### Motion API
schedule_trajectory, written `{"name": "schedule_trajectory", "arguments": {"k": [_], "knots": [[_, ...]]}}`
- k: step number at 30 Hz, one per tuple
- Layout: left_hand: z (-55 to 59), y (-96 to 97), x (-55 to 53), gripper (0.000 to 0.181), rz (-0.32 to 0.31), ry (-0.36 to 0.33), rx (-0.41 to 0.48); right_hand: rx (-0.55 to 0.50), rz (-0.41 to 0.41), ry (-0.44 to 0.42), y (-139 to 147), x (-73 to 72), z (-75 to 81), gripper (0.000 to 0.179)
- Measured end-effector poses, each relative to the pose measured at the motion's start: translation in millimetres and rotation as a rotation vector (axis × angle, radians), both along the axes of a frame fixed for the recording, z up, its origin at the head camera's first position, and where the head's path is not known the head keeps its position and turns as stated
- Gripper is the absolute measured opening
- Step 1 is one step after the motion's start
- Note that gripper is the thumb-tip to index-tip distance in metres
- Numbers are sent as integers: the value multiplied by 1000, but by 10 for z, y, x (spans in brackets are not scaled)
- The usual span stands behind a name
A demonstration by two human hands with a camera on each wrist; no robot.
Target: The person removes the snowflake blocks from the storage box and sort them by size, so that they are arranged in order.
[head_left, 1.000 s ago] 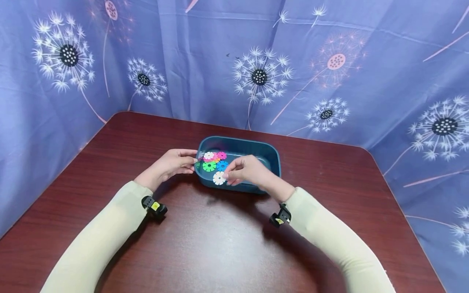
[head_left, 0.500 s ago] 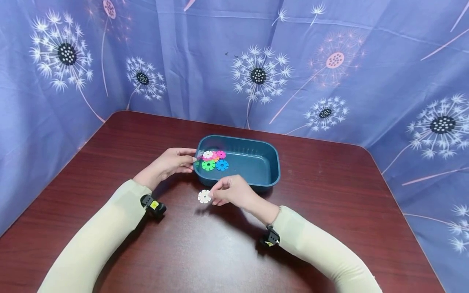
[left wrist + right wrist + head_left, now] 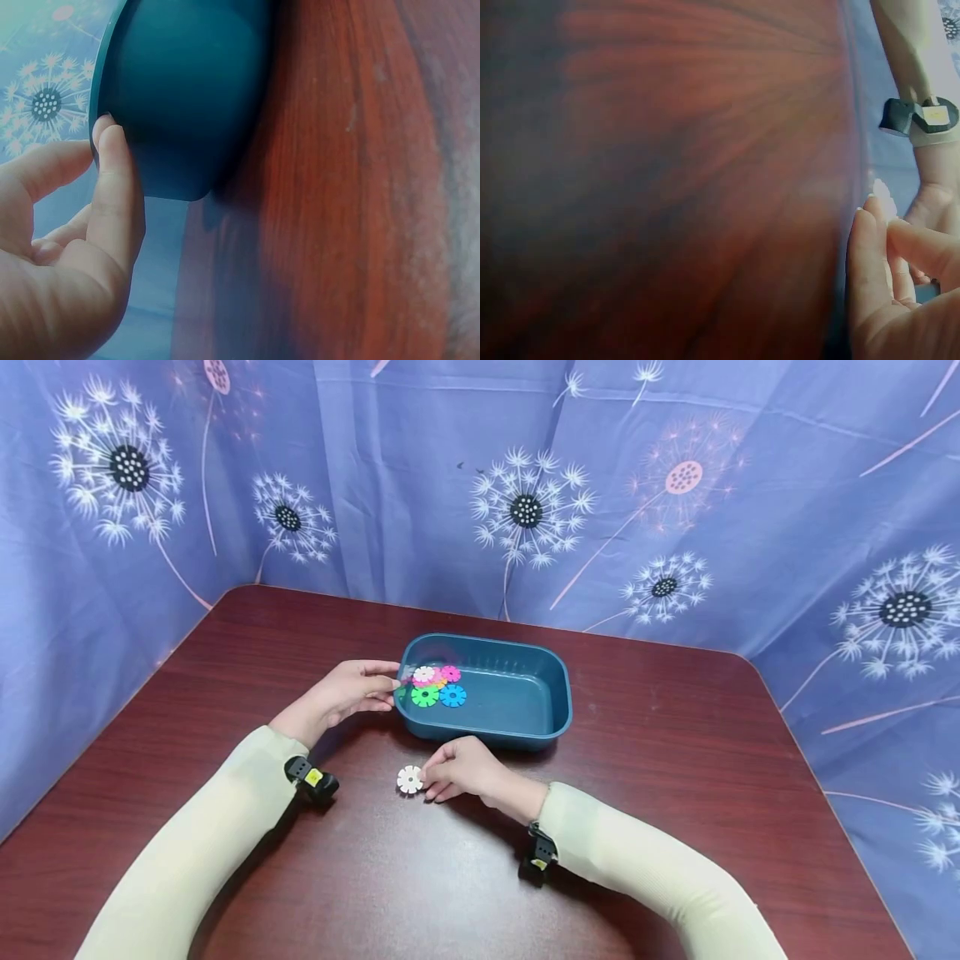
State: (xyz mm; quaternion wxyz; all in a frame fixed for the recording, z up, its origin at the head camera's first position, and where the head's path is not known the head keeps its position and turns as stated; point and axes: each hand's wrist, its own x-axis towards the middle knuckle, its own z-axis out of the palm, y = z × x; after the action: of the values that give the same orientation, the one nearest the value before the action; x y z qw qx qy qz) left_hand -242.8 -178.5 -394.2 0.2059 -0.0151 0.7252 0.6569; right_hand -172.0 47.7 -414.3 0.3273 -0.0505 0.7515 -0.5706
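I see the brown table (image 3: 675, 760) bearing the teal tub (image 3: 525, 727) at centre. My left hand (image 3: 341, 693), at the tub's 9 o'clock, curls its fingers on the rim. At 7 o'clock of the tub, my right hand (image 3: 461, 770) pinches the white flower disc (image 3: 409, 779) at table level.

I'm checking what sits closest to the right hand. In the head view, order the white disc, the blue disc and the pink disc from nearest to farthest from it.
1. White disc: on the table, pinched at the right hand's fingertips.
2. Blue disc: in the tub, nearer row.
3. Pink disc: in the tub, farther row.
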Motion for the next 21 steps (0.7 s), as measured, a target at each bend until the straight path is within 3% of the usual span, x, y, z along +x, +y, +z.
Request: {"name": "schedule_trajectory", "arguments": {"k": [21], "knots": [[22, -4, 18, 57, -1, 6, -4, 92, 66, -12, -60, -73, 13, 17]]}}
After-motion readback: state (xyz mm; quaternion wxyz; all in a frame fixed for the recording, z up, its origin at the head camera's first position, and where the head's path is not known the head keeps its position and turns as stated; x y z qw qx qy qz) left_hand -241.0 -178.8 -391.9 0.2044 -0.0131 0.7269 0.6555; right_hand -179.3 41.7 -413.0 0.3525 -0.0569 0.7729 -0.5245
